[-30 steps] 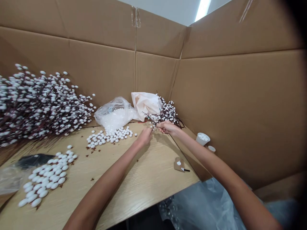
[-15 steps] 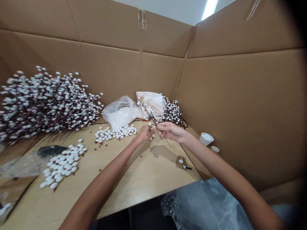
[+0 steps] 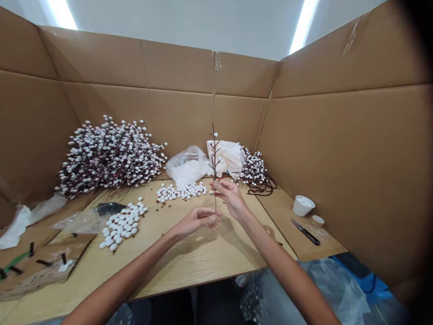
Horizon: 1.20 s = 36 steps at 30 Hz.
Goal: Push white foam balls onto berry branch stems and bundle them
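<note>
An artificial berry branch stands upright before me, its dark twigs carrying a few white berries. My right hand pinches its stem at mid-height, just below the twigs. Lower down, my left hand has its fingers closed around the bottom end of the wire stem. Loose white berries lie behind my hands, and another spread of white berries lies on the table to the left.
A big pile of finished berry branches fills the back left; a smaller bunch lies back right. Between them sit a clear plastic bag and white paper. At right are a white cup, snips and a tape roll.
The branch has gone from leaning left to upright. My left hand has moved down to the stem's lower end. The view has tilted up and turned left.
</note>
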Motion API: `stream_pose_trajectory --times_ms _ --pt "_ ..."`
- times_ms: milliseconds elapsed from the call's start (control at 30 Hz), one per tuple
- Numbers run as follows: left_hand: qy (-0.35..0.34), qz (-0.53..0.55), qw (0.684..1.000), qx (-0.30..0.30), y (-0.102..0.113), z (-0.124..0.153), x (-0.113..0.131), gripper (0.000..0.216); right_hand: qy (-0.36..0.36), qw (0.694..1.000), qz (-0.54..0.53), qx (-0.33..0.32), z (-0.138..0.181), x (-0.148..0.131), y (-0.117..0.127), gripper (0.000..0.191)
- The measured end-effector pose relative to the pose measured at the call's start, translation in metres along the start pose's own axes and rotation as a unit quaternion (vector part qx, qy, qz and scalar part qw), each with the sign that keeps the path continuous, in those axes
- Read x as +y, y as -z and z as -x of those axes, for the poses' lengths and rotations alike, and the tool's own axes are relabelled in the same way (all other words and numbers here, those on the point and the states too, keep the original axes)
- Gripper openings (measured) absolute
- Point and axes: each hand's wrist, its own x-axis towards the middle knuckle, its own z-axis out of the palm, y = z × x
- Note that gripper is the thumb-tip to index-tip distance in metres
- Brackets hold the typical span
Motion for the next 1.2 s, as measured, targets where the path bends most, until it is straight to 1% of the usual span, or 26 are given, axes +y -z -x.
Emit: stream_pose_trajectory --times_ms 133,200,267,400,467,600,667,800,967,1200 --pt "-0.045 -0.015 0.996 0.081 0.005 -0.005 -0.019 0.045 -0.018 0.999 -0.023 -0.013 -0.013 0.026 -0.007 0.031" --pt "-0.069 -0.024 0.989 0.126 0.007 -0.007 -0.025 0.044 -0.033 0.998 -0.045 -0.027 -0.019 0.036 -0.009 0.029" --pt "-0.085 -0.032 0.983 0.159 0.008 -0.008 -0.028 0.041 -0.052 0.995 -0.074 -0.047 -0.024 0.044 -0.01 0.026" --pt "-0.095 -0.038 0.976 0.191 0.005 -0.005 -0.035 0.038 -0.121 0.979 -0.139 -0.085 -0.027 0.058 -0.01 0.018" --pt "-0.095 -0.04 0.974 0.203 0.002 -0.003 -0.039 0.036 -0.167 0.968 -0.162 -0.096 -0.027 0.066 -0.009 0.021" --pt "-0.092 -0.051 0.97 0.219 0.001 0.0 -0.044 0.033 -0.244 0.945 -0.193 -0.104 -0.024 0.082 -0.006 0.04" --pt "-0.089 -0.057 0.969 0.223 0.0 0.001 -0.043 0.033 -0.269 0.936 -0.203 -0.103 -0.023 0.088 -0.005 0.045" --pt "-0.086 -0.061 0.971 0.214 -0.001 0.0 -0.041 0.032 -0.29 0.928 -0.214 -0.098 -0.022 0.09 -0.003 0.044" --pt "-0.092 -0.065 0.972 0.207 0.001 -0.002 -0.047 0.03 -0.3 0.924 -0.219 -0.093 -0.02 0.088 -0.005 0.048" --pt "-0.107 -0.072 0.972 0.195 0.003 -0.004 -0.05 0.029 -0.299 0.924 -0.217 -0.096 -0.02 0.089 -0.006 0.041"
